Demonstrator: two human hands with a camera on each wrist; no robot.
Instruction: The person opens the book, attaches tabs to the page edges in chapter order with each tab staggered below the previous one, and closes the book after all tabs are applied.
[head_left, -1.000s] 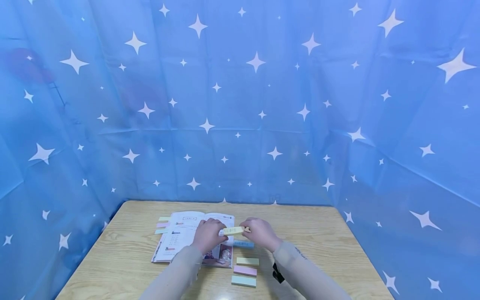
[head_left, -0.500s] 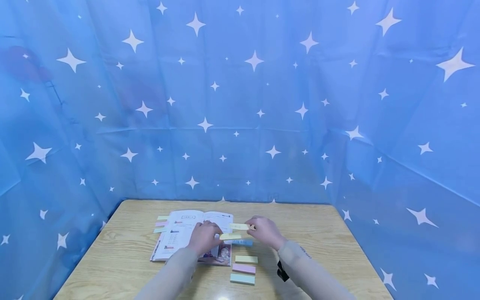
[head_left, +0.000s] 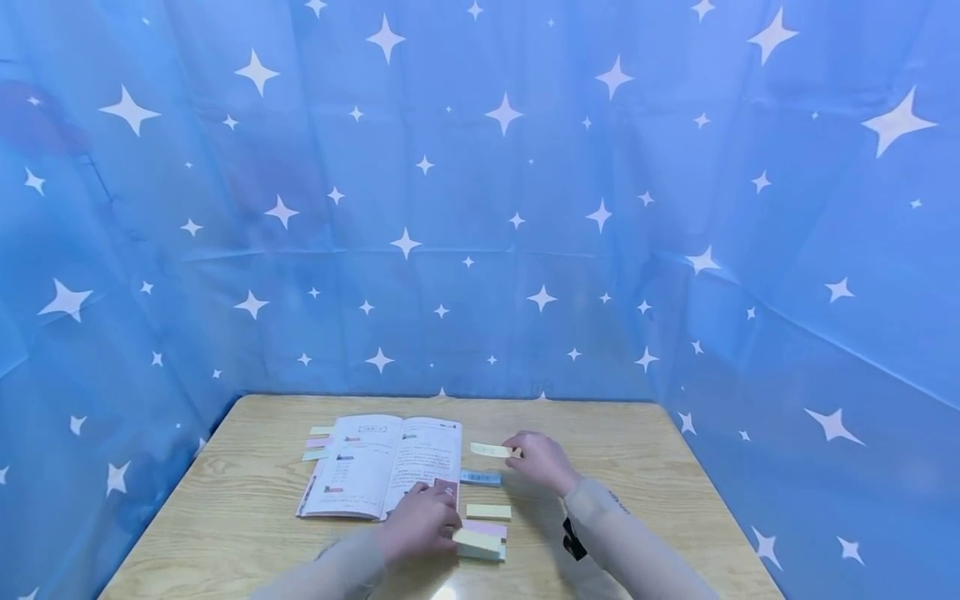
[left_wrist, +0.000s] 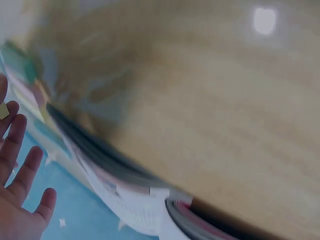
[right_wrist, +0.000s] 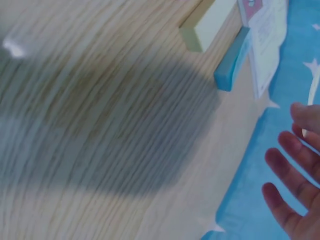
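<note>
A person's left hand (head_left: 422,521), in the lower middle of the frame, pinches a cream pad (head_left: 477,542) between its fingers, while to the upper right the right hand (head_left: 542,460) holds a pale yellow slip (head_left: 491,450) by its right end, fingertips narrowed on the paper. We see the slip just right of the upper corner of an open book (head_left: 356,467), whose printed pages fill the lower left of the frame. The left hand covers part of the book's lower right page. Yellow, pink and green tabs (head_left: 318,443) jut from the book's left edge. Along its right side we find a blue pad (head_left: 481,478) marked with writing, and below that a yellow pad (head_left: 488,512). A pink pad (head_left: 491,528) and a green pad (head_left: 502,554) follow, both partly hidden by the cream pad; we cannot tell whether it touches them. By the right sleeve (head_left: 600,508) we note a small black object (head_left: 573,540).

All lie on a light wood-grain counter (head_left: 637,450), with a bright glare at the bottom of the frame. Behind it, we see creased blue cloth (head_left: 465,208) printed with white four-pointed stars, filling the upper frame and both sides.
</note>
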